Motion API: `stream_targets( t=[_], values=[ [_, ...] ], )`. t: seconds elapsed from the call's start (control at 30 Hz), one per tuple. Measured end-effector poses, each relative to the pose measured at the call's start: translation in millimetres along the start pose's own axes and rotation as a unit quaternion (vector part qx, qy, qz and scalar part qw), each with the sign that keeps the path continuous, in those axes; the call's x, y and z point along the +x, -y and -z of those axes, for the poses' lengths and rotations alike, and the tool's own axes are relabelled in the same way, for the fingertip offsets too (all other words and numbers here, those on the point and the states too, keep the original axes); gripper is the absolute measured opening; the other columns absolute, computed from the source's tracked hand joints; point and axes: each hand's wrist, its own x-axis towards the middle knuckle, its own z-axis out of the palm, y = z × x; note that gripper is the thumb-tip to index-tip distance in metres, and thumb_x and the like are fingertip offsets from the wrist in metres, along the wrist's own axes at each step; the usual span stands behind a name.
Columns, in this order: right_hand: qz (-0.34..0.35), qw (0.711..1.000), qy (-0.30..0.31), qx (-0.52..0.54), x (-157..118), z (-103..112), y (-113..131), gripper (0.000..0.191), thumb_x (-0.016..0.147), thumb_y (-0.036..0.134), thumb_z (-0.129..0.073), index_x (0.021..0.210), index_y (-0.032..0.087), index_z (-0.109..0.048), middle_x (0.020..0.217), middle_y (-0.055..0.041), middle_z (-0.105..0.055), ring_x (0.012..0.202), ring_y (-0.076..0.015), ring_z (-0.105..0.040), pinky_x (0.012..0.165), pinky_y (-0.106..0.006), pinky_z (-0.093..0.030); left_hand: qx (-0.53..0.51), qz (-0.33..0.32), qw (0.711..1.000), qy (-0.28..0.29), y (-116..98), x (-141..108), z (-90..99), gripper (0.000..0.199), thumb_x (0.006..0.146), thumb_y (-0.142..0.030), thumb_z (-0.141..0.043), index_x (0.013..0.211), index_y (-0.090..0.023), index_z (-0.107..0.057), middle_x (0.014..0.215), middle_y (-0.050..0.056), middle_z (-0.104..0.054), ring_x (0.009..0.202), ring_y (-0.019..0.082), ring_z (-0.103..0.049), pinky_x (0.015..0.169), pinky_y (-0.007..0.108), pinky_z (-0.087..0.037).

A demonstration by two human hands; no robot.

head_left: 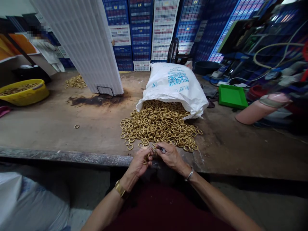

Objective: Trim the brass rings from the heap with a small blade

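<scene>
A heap of brass rings point(161, 125) spills from the mouth of a white woven sack point(178, 86) onto the table. At the heap's near edge, my left hand point(141, 160) is closed around a few brass rings point(145, 159). My right hand point(172, 157) meets it, fingers pinched on a small dark tool point(161, 149) whose kind I cannot make out. Between the fingertips of both hands shows one ring point(154, 149). Part of the tool is hidden by my right fingers. A single ring point(76, 126) lies apart on the left.
A yellow tub point(26, 96) of rings stands far left, near a smaller ring pile point(76, 81). A white corrugated panel point(84, 45) rises behind. Rightward are a green tray point(232, 95) and pink cylinder point(260, 110). Stacked crates point(141, 35) line the back; a person point(47, 51) stands far left.
</scene>
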Motion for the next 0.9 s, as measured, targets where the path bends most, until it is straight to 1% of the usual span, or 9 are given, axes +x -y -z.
stream_targets(
  t=[0.17, 0.3, 0.4, 0.47, 0.57, 0.63, 0.73, 0.8, 0.9],
  values=[
    [0.027, 1.000, -0.005, -0.015, -5.2, -0.6, 0.1, 0.011, 0.078, 0.024, -0.050, 0.079, 0.019, -0.061, 0.074, -0.0035, -0.060, 0.068, -0.0127, -0.054, 0.063, -0.022, -0.043, 0.057, 0.005, 0.998, 0.015, 7.8, -1.3, -4.1, 0.033, 0.059, -0.035, -0.071, 0.071, -0.015, -0.048, 0.058, -0.005, -0.047, 0.038, 0.000, -0.035, 0.034, 0.012, -0.020],
    [0.003, 1.000, 0.013, 0.001, -8.4, -2.1, 2.6, 0.015, 0.078, 0.026, -0.049, 0.079, 0.017, -0.061, 0.072, -0.0034, -0.059, 0.067, -0.0122, -0.052, 0.062, -0.022, -0.041, 0.064, -0.018, 0.998, 0.008, 12.9, 0.6, -0.4, 0.038, 0.058, -0.035, -0.072, 0.065, -0.017, -0.040, 0.050, -0.010, -0.035, 0.035, 0.000, -0.025, 0.034, 0.013, -0.013],
    [-0.085, 0.995, 0.027, 0.052, -7.8, -3.5, 5.8, 0.018, 0.078, 0.029, -0.047, 0.075, 0.017, -0.060, 0.066, -0.0006, -0.056, 0.060, -0.0100, -0.048, 0.057, -0.020, -0.039, 0.085, -0.056, 0.995, 0.001, 15.6, 1.7, 0.6, 0.036, 0.060, -0.036, -0.070, 0.064, -0.017, -0.039, 0.048, -0.010, -0.031, 0.036, 0.000, -0.022, 0.035, 0.014, -0.013],
    [-0.154, 0.982, 0.032, 0.101, -6.0, -3.9, 8.3, 0.020, 0.077, 0.032, -0.047, 0.072, 0.016, -0.058, 0.060, 0.0019, -0.053, 0.054, -0.0081, -0.044, 0.051, -0.018, -0.036, 0.126, -0.088, 0.988, -0.010, 16.9, 1.3, -0.4, 0.032, 0.063, -0.038, -0.067, 0.065, -0.017, -0.043, 0.047, -0.010, -0.030, 0.036, 0.001, -0.022, 0.035, 0.015, -0.014],
    [-0.236, 0.954, 0.058, 0.173, -3.5, -3.5, 11.7, 0.024, 0.075, 0.036, -0.046, 0.063, 0.016, -0.052, 0.051, 0.0044, -0.047, 0.045, -0.0057, -0.039, 0.043, -0.016, -0.032, 0.198, -0.133, 0.971, -0.027, 18.2, 0.1, -2.6, 0.029, 0.065, -0.040, -0.065, 0.066, -0.015, -0.049, 0.048, -0.008, -0.035, 0.039, 0.002, -0.026, 0.036, 0.016, -0.017],
    [-0.291, 0.928, 0.085, 0.216, -3.2, -3.6, 12.9, 0.027, 0.075, 0.040, -0.044, 0.061, 0.017, -0.047, 0.049, 0.0056, -0.045, 0.038, -0.0045, -0.034, 0.036, -0.016, -0.026, 0.226, -0.149, 0.962, -0.029, 18.8, -0.4, -3.6, 0.028, 0.067, -0.040, -0.063, 0.065, -0.015, -0.050, 0.050, -0.006, -0.039, 0.041, 0.003, -0.028, 0.037, 0.017, -0.019],
    [-0.339, 0.898, 0.095, 0.265, -4.2, -4.7, 12.1, 0.026, 0.074, 0.043, -0.044, 0.064, 0.018, -0.044, 0.050, 0.0069, -0.045, 0.033, -0.0034, -0.029, 0.031, -0.016, -0.019, 0.214, -0.125, 0.969, -0.014, 18.2, -1.0, -4.2, 0.029, 0.068, -0.042, -0.062, 0.066, -0.016, -0.049, 0.051, -0.007, -0.038, 0.040, 0.003, -0.027, 0.037, 0.016, -0.018],
    [-0.333, 0.898, 0.077, 0.277, -4.6, -5.4, 10.3, 0.023, 0.073, 0.040, -0.047, 0.065, 0.019, -0.044, 0.050, 0.0078, -0.044, 0.033, -0.0032, -0.029, 0.032, -0.016, -0.020, 0.181, -0.080, 0.980, 0.011, 16.5, -1.8, -4.6, 0.030, 0.067, -0.042, -0.062, 0.070, -0.016, -0.048, 0.053, -0.007, -0.037, 0.039, 0.002, -0.026, 0.036, 0.015, -0.015],
    [-0.308, 0.913, 0.050, 0.262, -3.9, -5.1, 7.5, 0.019, 0.071, 0.035, -0.049, 0.064, 0.018, -0.046, 0.047, 0.0084, -0.040, 0.037, -0.0036, -0.029, 0.037, -0.016, -0.024, 0.140, -0.016, 0.989, 0.039, 12.9, -3.3, -5.9, 0.033, 0.064, -0.041, -0.066, 0.072, -0.017, -0.045, 0.056, -0.008, -0.037, 0.038, 0.001, -0.026, 0.036, 0.014, -0.013]
  ],
)
